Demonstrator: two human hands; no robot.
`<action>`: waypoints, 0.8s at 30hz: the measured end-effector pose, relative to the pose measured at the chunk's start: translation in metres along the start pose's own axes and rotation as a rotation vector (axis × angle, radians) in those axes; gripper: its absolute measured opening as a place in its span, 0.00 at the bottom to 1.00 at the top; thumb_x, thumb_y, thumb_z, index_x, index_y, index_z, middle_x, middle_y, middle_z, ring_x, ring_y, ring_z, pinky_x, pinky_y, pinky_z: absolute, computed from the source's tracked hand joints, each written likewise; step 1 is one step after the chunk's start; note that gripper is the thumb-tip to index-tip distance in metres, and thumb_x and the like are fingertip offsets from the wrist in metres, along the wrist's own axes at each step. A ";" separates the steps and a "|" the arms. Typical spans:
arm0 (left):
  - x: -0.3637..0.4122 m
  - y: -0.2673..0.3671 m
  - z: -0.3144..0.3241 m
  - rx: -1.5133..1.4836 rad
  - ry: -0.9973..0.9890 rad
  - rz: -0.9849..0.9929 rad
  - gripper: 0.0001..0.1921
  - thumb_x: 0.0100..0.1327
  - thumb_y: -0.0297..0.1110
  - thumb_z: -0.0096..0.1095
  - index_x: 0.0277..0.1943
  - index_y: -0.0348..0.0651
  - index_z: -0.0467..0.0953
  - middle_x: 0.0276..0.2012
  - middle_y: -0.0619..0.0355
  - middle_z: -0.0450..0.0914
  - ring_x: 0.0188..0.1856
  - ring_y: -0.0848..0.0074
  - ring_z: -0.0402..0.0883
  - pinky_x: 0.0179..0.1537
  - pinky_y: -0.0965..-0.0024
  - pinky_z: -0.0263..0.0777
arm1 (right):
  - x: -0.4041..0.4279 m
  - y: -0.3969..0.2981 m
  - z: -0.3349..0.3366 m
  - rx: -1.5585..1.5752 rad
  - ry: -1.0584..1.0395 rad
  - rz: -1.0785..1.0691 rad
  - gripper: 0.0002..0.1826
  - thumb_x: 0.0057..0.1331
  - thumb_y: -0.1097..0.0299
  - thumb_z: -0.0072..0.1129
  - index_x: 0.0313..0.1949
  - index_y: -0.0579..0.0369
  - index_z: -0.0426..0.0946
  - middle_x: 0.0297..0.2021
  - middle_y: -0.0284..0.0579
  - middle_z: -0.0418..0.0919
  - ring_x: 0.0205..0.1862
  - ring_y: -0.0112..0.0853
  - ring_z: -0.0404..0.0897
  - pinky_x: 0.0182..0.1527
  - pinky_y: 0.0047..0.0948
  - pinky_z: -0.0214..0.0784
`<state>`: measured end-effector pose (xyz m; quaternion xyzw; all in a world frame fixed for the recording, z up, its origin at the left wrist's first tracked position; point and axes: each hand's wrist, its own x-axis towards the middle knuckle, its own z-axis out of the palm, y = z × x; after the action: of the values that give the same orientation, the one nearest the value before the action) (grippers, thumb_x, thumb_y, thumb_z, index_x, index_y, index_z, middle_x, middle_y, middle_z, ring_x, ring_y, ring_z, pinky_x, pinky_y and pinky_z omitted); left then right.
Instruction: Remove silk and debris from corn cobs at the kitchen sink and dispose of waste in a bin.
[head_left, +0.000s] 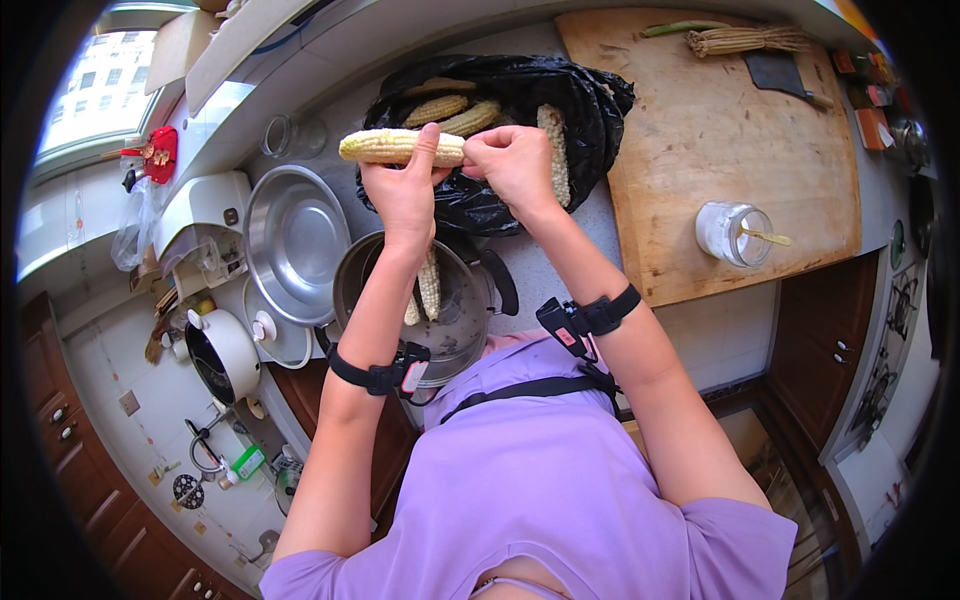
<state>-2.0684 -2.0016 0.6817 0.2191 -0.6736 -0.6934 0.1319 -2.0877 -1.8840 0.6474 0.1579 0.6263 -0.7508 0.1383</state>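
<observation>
My left hand (401, 199) is closed around a pale yellow corn cob (375, 145), held sideways with the thumb on top. At the cob's right end, my right hand (516, 165) pinches with thumb and forefinger; whether a strand sits between them is too small to tell. Beneath both hands spreads an open black plastic bag (600, 112). Several ears of corn (439, 111) lie inside it, and a whitish cob (555, 161) rests at its right side. Nearer my body stands a metal pot (457, 345) with corn cobs (429, 289) in it, partly hidden by my left forearm.
Left of the pot are a steel basin (296, 240), a glass lid (277, 334) and a glass jar (279, 136). A wooden board (697, 142) on the right carries a cleaver (776, 73), a straw brush (742, 40) and a jar of white powder with a spoon (731, 234).
</observation>
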 end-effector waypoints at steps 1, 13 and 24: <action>0.001 0.001 -0.003 0.001 -0.006 -0.041 0.14 0.64 0.33 0.71 0.43 0.35 0.74 0.38 0.54 0.81 0.38 0.70 0.85 0.36 0.65 0.86 | 0.000 0.001 -0.001 0.000 -0.001 0.000 0.07 0.59 0.75 0.65 0.31 0.68 0.83 0.26 0.46 0.84 0.25 0.27 0.83 0.33 0.22 0.81; 0.007 0.010 -0.022 -0.177 -0.083 -0.307 0.21 0.67 0.43 0.67 0.49 0.32 0.73 0.44 0.48 0.80 0.46 0.63 0.84 0.46 0.58 0.85 | -0.002 -0.016 -0.016 0.209 -0.278 0.058 0.10 0.62 0.73 0.67 0.41 0.64 0.81 0.35 0.44 0.83 0.34 0.25 0.83 0.38 0.22 0.81; 0.010 0.010 -0.023 -0.124 -0.078 -0.331 0.26 0.66 0.47 0.68 0.51 0.30 0.71 0.46 0.46 0.79 0.48 0.61 0.84 0.46 0.58 0.86 | 0.002 -0.009 -0.008 -0.099 -0.119 -0.241 0.07 0.63 0.71 0.64 0.36 0.64 0.82 0.26 0.41 0.84 0.25 0.22 0.82 0.28 0.21 0.77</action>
<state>-2.0673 -2.0277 0.6901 0.2914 -0.5888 -0.7539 0.0032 -2.0933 -1.8749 0.6535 0.0299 0.6677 -0.7381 0.0919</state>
